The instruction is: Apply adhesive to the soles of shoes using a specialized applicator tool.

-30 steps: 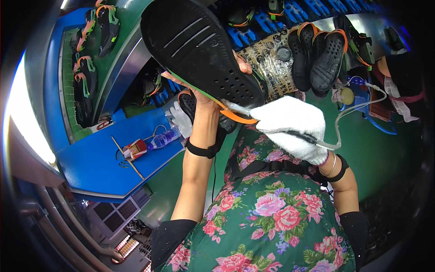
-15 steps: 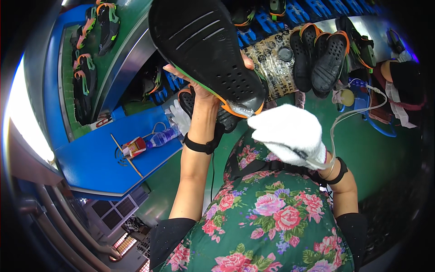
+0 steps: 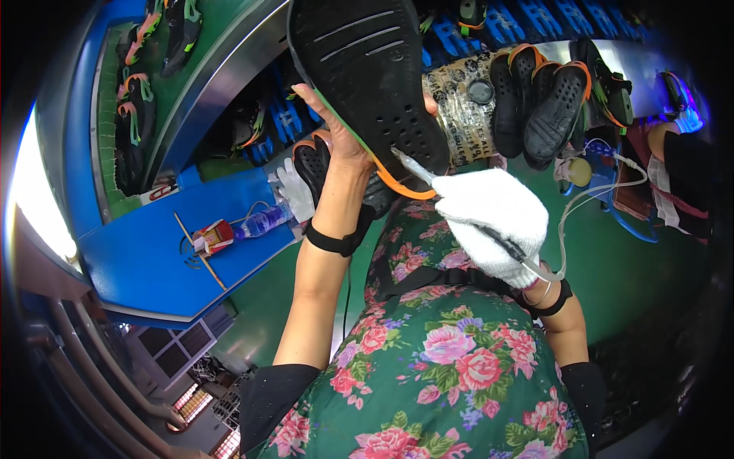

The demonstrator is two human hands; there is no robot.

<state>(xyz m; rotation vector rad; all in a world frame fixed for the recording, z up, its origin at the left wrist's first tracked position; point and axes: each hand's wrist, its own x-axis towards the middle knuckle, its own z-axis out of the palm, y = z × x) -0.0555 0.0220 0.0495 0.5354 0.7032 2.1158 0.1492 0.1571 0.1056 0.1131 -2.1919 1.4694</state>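
My bare left hand [image 3: 345, 138] grips a large black shoe sole [image 3: 363, 84] by its sides, fingers wrapped behind it. The sole has rows of small holes near one end and an orange-and-green rim. My right hand [image 3: 493, 218], in a white knit glove, is closed around a slim brush [image 3: 417, 166] with a dark handle and a clear tube [image 3: 562, 245] running from its rear end. The brush tip touches or nearly touches the perforated part of the sole, beside the orange rim.
Several black soles [image 3: 556, 107] with orange rims stand at the right beside a tape-covered surface [image 3: 459, 107]. Blue racks [image 3: 535, 23] line the far side. A blue table [image 3: 138, 264] at left carries a bottle [image 3: 264, 220], a red box [image 3: 212, 238] and a stick. Another person's arm shows at far right.
The brush tip has moved from the orange-rimmed end onto the holed area of the sole. The held sole has shifted slightly right and upward in view.
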